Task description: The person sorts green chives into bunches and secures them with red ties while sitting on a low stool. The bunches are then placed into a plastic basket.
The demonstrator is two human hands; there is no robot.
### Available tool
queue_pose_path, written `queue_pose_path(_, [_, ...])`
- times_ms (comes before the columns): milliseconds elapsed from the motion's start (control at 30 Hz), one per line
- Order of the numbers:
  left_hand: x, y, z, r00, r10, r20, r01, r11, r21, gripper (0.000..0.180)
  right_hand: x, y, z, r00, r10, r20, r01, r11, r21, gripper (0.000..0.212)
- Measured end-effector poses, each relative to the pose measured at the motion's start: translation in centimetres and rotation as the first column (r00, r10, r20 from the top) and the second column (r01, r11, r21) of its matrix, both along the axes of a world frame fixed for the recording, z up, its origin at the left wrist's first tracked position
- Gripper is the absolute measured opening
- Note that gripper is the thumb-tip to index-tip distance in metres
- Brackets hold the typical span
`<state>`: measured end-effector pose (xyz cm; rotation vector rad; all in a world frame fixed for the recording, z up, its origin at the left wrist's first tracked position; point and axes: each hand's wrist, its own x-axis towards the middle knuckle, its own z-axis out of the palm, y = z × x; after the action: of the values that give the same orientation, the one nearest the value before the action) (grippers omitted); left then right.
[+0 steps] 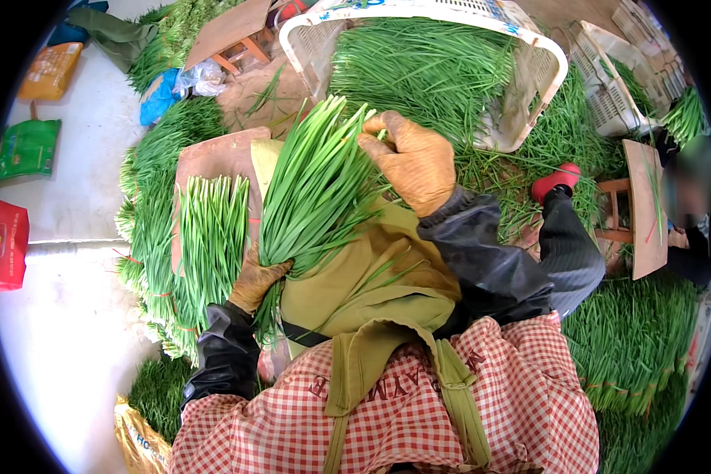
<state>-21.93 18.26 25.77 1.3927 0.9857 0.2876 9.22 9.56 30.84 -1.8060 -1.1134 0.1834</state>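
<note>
A thick bunch of garlic chives leans up from my lap, its pale cut ends at the top. My left hand, in a brownish glove, is wrapped round the lower, leafy part. At the upper right of the bunch is my right hand, in a matching glove, its fingers pinched together near the cut ends; whether a stalk sits between them is hard to make out. Beside the bunch, to the left, more chives lie on a small wooden board. An olive apron covers my lap, with loose leaves on it.
Ahead stands a white plastic crate on its side, full of chives. Tied chive bundles line the left, and more bundles lie at the right. A wooden stool and a person's red shoe are to the right.
</note>
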Motion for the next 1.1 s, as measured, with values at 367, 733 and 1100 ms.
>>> queue_pose_path(367, [1.1,-2.3,0.0,0.995,-0.019,-0.102,0.066,0.874,0.481,0.067,-2.0,2.8,-3.8,0.995,-0.050,0.091,0.063,0.987,-0.146,0.023])
queue_pose_path(733, [0.9,-2.3,-0.2,0.998,0.055,-0.027,-0.049,0.978,0.203,0.065,-8.2,1.1,-1.2,0.627,0.651,-0.428,-0.686,0.722,0.093,0.014])
queue_pose_path(1100, [-2.8,2.2,-1.2,0.982,-0.062,0.176,0.147,0.841,-0.521,0.028,-2.2,-8.2,-9.6,-0.056,0.278,-0.959,-0.643,0.724,0.248,0.015])
